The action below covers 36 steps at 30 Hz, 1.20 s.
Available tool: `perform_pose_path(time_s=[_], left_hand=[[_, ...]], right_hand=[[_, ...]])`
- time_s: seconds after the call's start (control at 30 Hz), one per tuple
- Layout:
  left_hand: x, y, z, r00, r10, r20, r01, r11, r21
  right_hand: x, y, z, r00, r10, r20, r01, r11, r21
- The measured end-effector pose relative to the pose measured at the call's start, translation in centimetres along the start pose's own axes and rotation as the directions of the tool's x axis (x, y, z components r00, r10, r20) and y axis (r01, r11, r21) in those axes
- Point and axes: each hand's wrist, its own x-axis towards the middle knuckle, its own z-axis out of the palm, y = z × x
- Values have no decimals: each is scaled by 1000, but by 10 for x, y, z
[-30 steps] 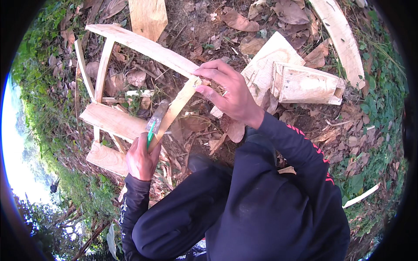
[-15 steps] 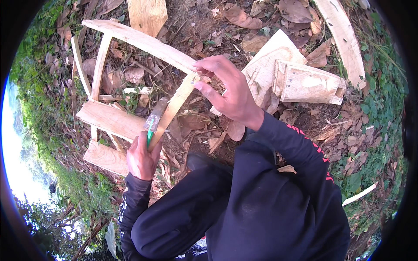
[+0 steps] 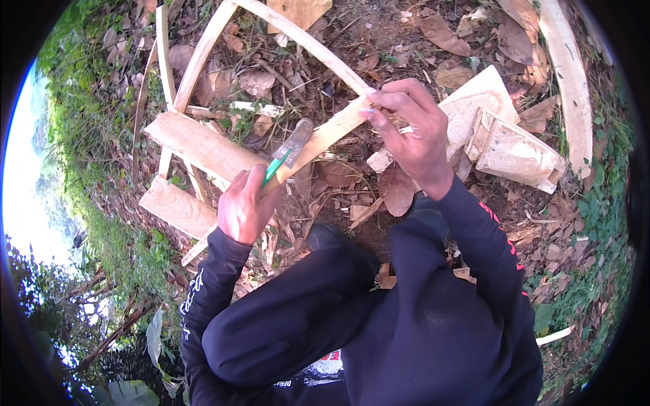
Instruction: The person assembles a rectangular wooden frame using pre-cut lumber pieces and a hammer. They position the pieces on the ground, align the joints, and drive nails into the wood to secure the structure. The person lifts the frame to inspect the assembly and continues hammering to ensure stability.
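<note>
In the head view, the left hand point(image 3: 245, 206) wraps around a green-handled hammer point(image 3: 291, 147) and the near end of a slat point(image 3: 335, 128). The right hand point(image 3: 414, 135) pinches the right corner of the wooden frame point(image 3: 311, 44), above leafy ground point(image 3: 399, 237).

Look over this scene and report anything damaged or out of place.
The wooden strip at the right hand's fingertips looks odd: its upper edge is ragged, unlike the smoother curved piece it meets there. Whether that is damage or rough cutting, I cannot tell.
</note>
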Motion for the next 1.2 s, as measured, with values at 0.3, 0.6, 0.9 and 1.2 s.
perform_pose_path(time_s=[0.3,0.6,0.9,1.2], left_hand=[[4,-3,-7,988,118,-96,-122,992,-39],[-6,-9,-31,995,-32,-95,20,992,-125],[21,46,-36,997,-75,10,75,969,-237],[42,38,-3,995,-90,-53,71,951,-300]], right_hand=[[1,-6,5,999,43,-21,-44,998,-37],[0,1,3,1000,2,-30,-1,999,44],[-6,11,4,998,9,-55,-2,994,111],[-15,8,6,985,151,-85,-133,973,189]])
